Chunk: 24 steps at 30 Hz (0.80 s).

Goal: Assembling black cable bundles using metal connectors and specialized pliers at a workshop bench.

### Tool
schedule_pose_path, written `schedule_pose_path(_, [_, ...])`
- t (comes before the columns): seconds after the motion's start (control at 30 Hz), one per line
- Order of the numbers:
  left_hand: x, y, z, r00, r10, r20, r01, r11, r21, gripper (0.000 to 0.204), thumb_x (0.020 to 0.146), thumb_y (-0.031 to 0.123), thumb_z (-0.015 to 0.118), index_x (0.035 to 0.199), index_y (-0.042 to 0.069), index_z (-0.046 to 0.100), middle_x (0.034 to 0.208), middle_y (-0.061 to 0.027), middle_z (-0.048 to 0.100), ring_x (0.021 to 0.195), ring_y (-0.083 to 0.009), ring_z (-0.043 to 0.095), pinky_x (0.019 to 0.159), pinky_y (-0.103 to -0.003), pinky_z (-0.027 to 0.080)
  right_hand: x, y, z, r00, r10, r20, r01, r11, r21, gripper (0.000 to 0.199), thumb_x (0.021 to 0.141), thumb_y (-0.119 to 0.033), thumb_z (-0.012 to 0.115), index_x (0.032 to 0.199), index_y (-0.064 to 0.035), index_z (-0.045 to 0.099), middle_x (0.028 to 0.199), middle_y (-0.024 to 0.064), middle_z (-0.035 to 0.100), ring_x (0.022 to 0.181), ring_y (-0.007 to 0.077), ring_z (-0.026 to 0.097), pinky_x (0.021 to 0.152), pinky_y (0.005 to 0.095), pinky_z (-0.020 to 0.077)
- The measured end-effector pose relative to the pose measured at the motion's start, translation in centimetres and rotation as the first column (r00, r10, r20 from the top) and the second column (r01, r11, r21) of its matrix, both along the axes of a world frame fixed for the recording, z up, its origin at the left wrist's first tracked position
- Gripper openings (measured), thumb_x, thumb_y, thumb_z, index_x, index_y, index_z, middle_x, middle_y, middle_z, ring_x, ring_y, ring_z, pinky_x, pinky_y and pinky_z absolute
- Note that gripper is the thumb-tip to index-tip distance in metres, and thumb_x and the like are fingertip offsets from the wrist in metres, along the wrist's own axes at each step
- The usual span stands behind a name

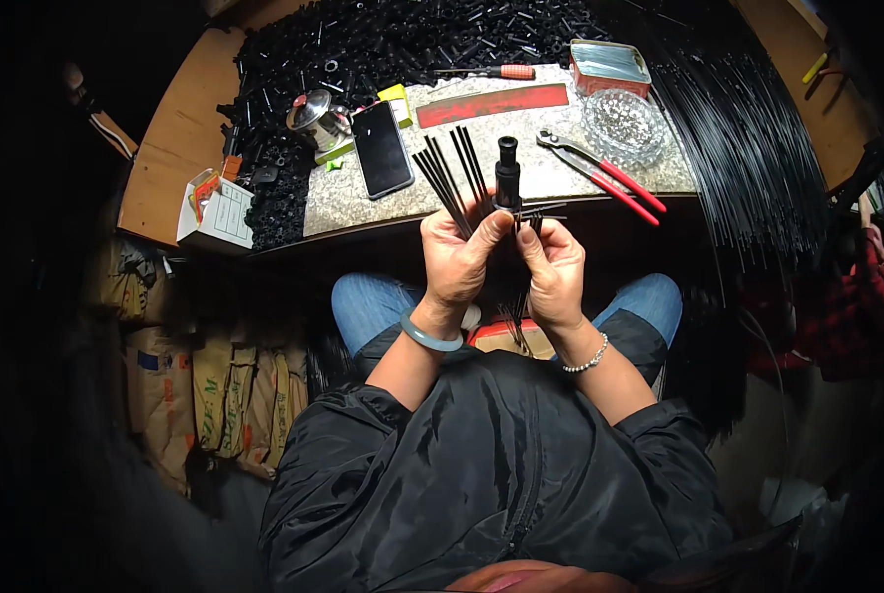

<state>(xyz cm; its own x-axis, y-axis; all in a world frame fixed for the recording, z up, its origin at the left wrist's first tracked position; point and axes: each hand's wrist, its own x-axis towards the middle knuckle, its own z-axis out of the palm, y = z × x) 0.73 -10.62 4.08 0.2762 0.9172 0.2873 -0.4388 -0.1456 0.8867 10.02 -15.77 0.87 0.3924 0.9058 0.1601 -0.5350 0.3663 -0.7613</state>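
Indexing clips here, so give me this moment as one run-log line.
left hand: holds rods | right hand: beside left thumb | fitting: black, upright above thumbs | phone, pliers: on worktop

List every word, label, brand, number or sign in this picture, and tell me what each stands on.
Large green lettering: yellowish-tan sack; wording not copied here.
Orange print: brown upright sack; too blurred to read.
Small print: white open cardboard box; too small to read.
Black rectangular phone: screen dark, no text made out.
Black stepped cylindrical part: no lettering made out.
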Motion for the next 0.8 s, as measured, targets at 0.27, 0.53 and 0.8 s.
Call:
schedule_pose_path(0.27, [0.1, -0.1, -0.3, 0.999, 0.041, -0.001, -0.041, 0.999, -0.025, 0.029, 0.081, 0.009, 0.07, 0.106, -0.003, 0.062, 0.082, -0.0002, 0.064, 0.072, -0.0051, 0.056, 0.066, -0.019, 0.046, -0.3, -0.2, 1.2, 0.999, 0.0, 0.048, 0.002, 0.999, -0.042, 0.01, 0.088, -0.011, 0.062, 0.083, -0.0032, 0.059, 0.081, -0.0039, 0.058, 0.069, 0.0012, 0.047, 0.065, 0.0169, 0.0387])
schedule_pose_path(0.53, [-0.1, -0.3, -0.5, 0.997, 0.059, -0.051, -0.056, 0.996, 0.071, 0.028, 0.084, 0.017, 0.068, 0.105, 0.0, 0.061, 0.083, -0.0037, 0.067, 0.06, -0.0038, 0.053, 0.049, -0.017, 0.037, 0.4, 0.3, 0.9, 0.991, 0.128, -0.034, -0.129, 0.991, -0.047, 0.013, 0.088, -0.016, 0.063, 0.081, -0.006, 0.058, 0.078, -0.0054, 0.057, 0.068, 0.0006, 0.045, 0.063, 0.0161, 0.0352])
schedule_pose_path(0.8, [0.0, 0.0, -0.8, 0.999, 0.05, -0.007, -0.049, 0.998, 0.044, 0.029, 0.083, 0.018, 0.068, 0.105, -0.001, 0.06, 0.087, -0.0053, 0.066, 0.073, -0.0093, 0.061, 0.06, -0.019, 0.044, 0.8, 0.6, 0.3, 0.972, 0.224, -0.074, -0.226, 0.974, -0.026, 0.011, 0.089, -0.015, 0.062, 0.085, -0.0047, 0.06, 0.083, -0.0031, 0.06, 0.072, 0.0025, 0.048, 0.069, 0.0178, 0.0381])
